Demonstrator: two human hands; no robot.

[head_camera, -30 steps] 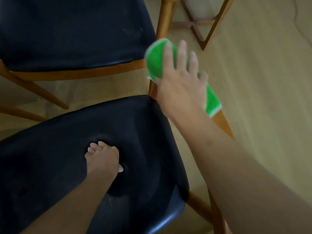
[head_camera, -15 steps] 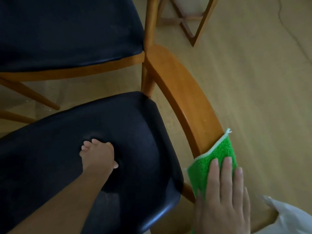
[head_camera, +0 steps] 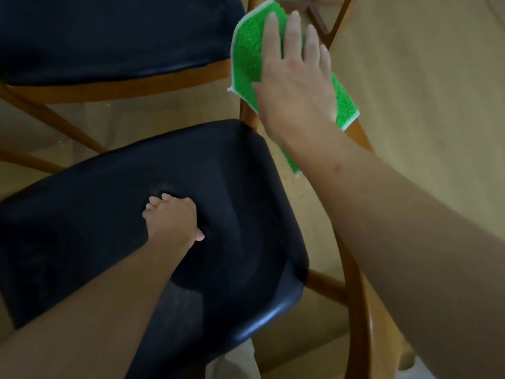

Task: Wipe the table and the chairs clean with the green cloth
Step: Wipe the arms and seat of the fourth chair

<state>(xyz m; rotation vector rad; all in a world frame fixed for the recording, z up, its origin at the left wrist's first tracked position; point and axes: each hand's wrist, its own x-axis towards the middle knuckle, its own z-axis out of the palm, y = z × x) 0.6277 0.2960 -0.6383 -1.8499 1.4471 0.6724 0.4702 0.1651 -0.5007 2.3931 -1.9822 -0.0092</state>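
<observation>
My right hand (head_camera: 295, 77) lies flat with straight fingers on the green cloth (head_camera: 248, 53), pressing it onto the far end of the near chair's curved wooden backrest (head_camera: 358, 291). The cloth drapes over both sides of the rail. My left hand (head_camera: 172, 218) presses down into the near chair's black padded seat (head_camera: 232, 214), its fingers curled under and denting the cushion; it holds nothing.
A second chair with a black seat (head_camera: 109, 34) and wooden frame stands beyond the near one. A wooden cross-braced leg frame (head_camera: 325, 26) shows at the top. Pale wooden floor (head_camera: 423, 91) spreads to the right.
My right hand has slid the green cloth along the backrest from its near end up to its far end. My left hand has stayed pressed on the seat.
</observation>
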